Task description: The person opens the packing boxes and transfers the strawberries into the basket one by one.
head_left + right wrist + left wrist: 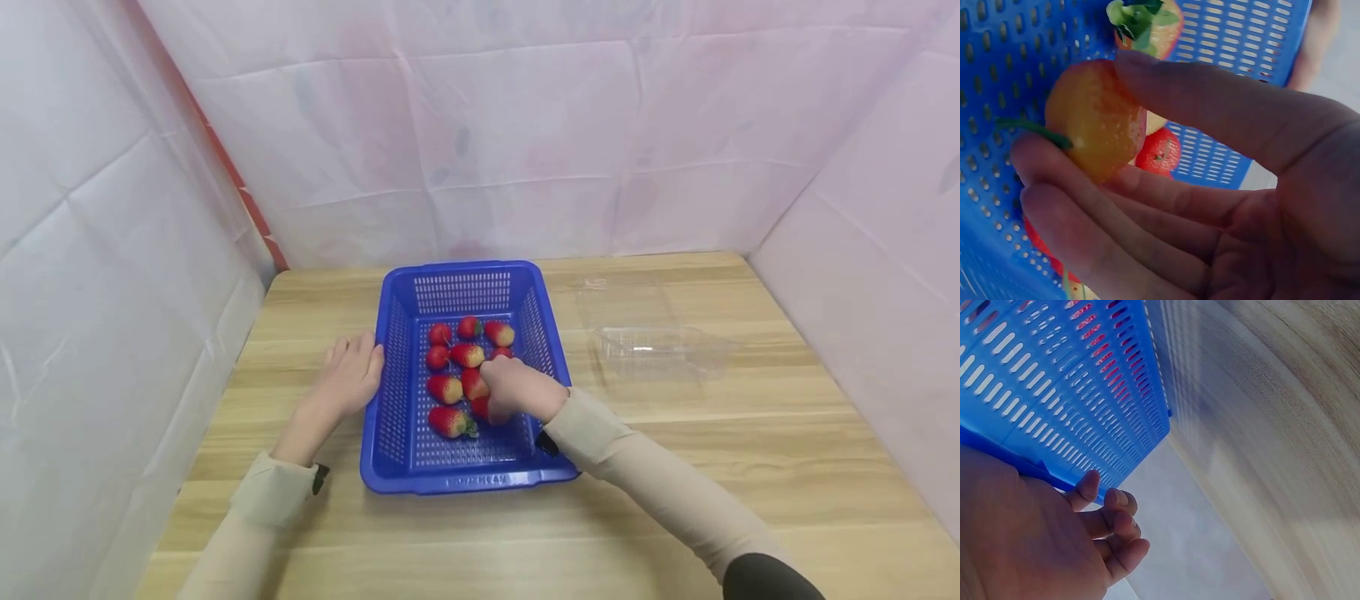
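A blue perforated plastic basket (467,480) holds several red toy strawberries (448,422) with yellowish ends, some with green leaves, and a few small round red fruits (437,357). My right hand (519,390) reaches inside over the right part of the group. Its thumb and fingers pinch a red-and-yellow strawberry (1094,119) with a thin green stem, seen close up in the right wrist view. Against the outside of the basket's left rim lies my left hand (351,375). The left wrist view has its fingers (1124,553) loosely bent just below the rim.
A clear plastic clamshell box (652,350) lies with its lid raised on the wooden table (750,467), to the right of the basket. Pale patterned sheets (517,125) hang behind the table and along both sides.
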Available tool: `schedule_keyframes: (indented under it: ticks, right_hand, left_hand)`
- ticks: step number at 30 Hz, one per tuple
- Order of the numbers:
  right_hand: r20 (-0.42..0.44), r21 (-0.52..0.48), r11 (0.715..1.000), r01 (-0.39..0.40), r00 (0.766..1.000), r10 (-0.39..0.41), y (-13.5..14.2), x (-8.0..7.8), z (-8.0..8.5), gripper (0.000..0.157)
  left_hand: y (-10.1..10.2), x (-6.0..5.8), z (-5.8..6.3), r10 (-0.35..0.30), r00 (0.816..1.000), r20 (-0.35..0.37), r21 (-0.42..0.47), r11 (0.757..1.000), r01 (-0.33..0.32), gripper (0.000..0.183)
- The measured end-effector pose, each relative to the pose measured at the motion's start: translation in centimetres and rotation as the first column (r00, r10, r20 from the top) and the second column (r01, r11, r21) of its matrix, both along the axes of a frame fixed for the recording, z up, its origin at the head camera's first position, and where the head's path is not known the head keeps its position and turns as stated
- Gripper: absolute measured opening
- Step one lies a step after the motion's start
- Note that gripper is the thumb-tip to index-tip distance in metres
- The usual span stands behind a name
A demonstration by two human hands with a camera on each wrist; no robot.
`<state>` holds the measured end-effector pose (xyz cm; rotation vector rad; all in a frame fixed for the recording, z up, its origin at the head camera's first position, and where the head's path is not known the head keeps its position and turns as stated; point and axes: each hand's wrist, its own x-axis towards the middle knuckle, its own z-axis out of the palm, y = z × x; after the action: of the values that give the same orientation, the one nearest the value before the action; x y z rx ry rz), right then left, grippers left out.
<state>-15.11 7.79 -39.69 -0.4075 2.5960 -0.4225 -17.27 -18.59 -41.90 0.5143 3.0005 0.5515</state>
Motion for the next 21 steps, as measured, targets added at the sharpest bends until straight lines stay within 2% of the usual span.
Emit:
schedule_keyframes:
  ticks: [5,12,21]
  right_hand:
    - [0.054,0.024,1.0,0.002,0.999,-0.003,-0.35,-0.12,-0.61,0.03]
    - [0.127,0.026,0.999,0.03,0.991,-0.033,-0.74,-0.22,-0.58,0.03]
    - [0.13,-0.006,0.999,0.036,0.991,-0.035,-0.82,-0.15,-0.99,0.039]
  left_hand:
    - [-0.03,-0.11,-0.05,0.004,1.0,-0.001,-0.002,1.0,-0.004,0.033]
    - [-0.11,-0.33,0.2,0.003,1.0,-0.006,0.005,1.0,-0.003,0.034]
    - [0.02,-0.24,0.1,-0.002,1.0,0.002,0.002,1.0,0.002,0.033]
